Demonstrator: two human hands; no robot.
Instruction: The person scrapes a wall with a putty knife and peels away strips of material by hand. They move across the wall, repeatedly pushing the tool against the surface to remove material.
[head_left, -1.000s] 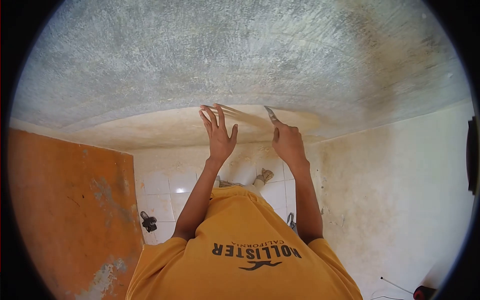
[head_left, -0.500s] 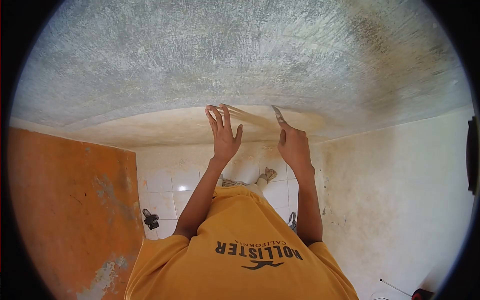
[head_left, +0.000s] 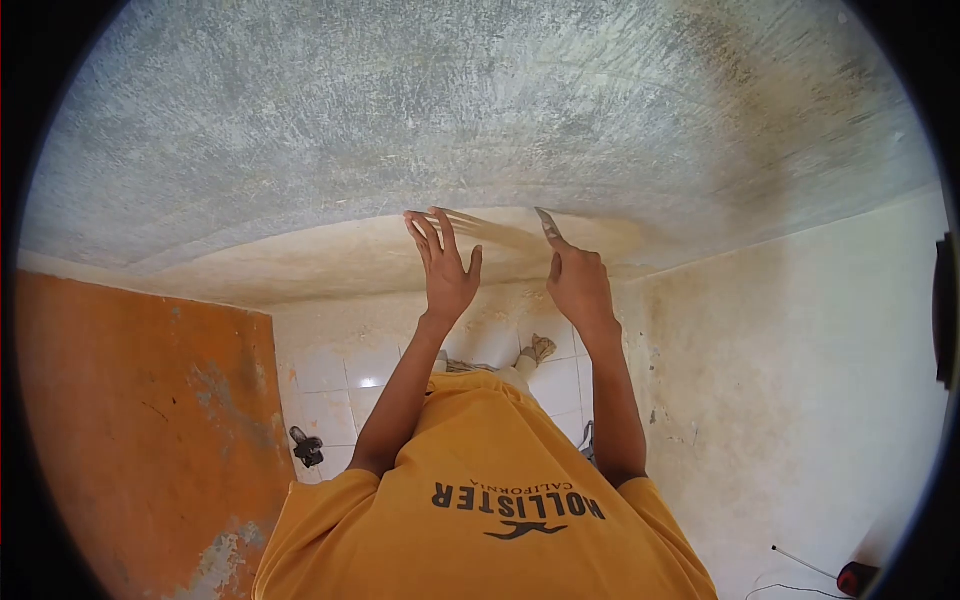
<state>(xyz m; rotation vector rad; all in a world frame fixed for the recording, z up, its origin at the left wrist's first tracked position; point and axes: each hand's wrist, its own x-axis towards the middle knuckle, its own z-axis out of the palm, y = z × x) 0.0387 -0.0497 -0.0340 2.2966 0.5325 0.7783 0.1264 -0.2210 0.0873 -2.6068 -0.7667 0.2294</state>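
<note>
Overhead, my left hand [head_left: 445, 268] was spread open, fingers [head_left: 428, 235] fanned and pressed flat against the rough grey plastered ceiling [head_left: 480, 110], right where the grey surface met a paler cream-coloured patch [head_left: 340, 255]. Just beside it, on the right, my right hand [head_left: 578, 285] was closed around a small metal scraper blade [head_left: 547, 224]; only the narrow grey tip showed above my knuckles, and its point touched the ceiling at the edge of the cream patch. Both hands were near each other but apart, with a strip of streaked ceiling between them. Both arms reached straight up from my mustard-yellow T-shirt with dark lettering [head_left: 490, 500], which filled the near part of the view.

Far below, past my arms, lay a floor of glossy white square tiles [head_left: 340, 370], with a bright glint on one of them. A small dark object [head_left: 305, 447] sat on the tiles at the left, close to a worn orange wall with grey scuffed patches [head_left: 140, 430]. At the right stood a stained off-white wall [head_left: 800, 380], and near its foot, at the lower right corner, a small red and black item [head_left: 855, 577] with a thin cable lay on the floor; I could not tell what it was.
</note>
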